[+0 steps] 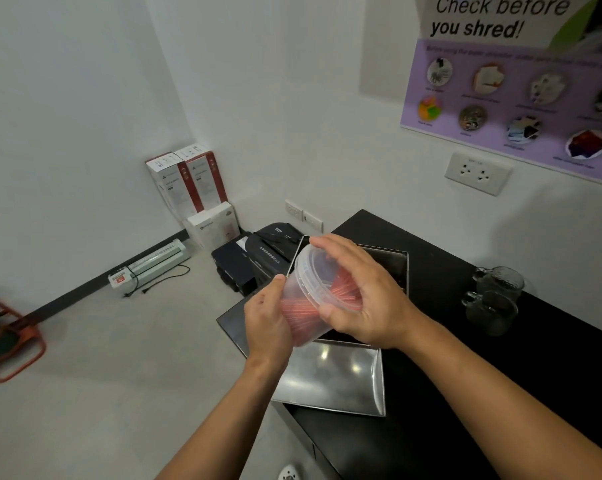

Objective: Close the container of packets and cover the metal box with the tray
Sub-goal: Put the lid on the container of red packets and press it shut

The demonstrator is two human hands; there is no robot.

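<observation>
A clear plastic container (301, 306) full of red packets is held tilted above the counter. My left hand (268, 318) grips its body from the left. My right hand (358, 296) lies over the translucent lid (311, 271) on its mouth, fingers curled round the rim. Below the hands sits a shiny metal tray (330, 379) at the counter's near left edge. Behind the hands, the open metal box (391, 259) shows its dark inside, partly hidden by my right hand.
The black counter (500, 358) runs along the right wall, with two glass mugs (496, 296) on it. A black shredder (258, 258) stands on the floor beyond the counter, with boxes (188, 181) in the corner and a laminator (154, 263) by the left wall.
</observation>
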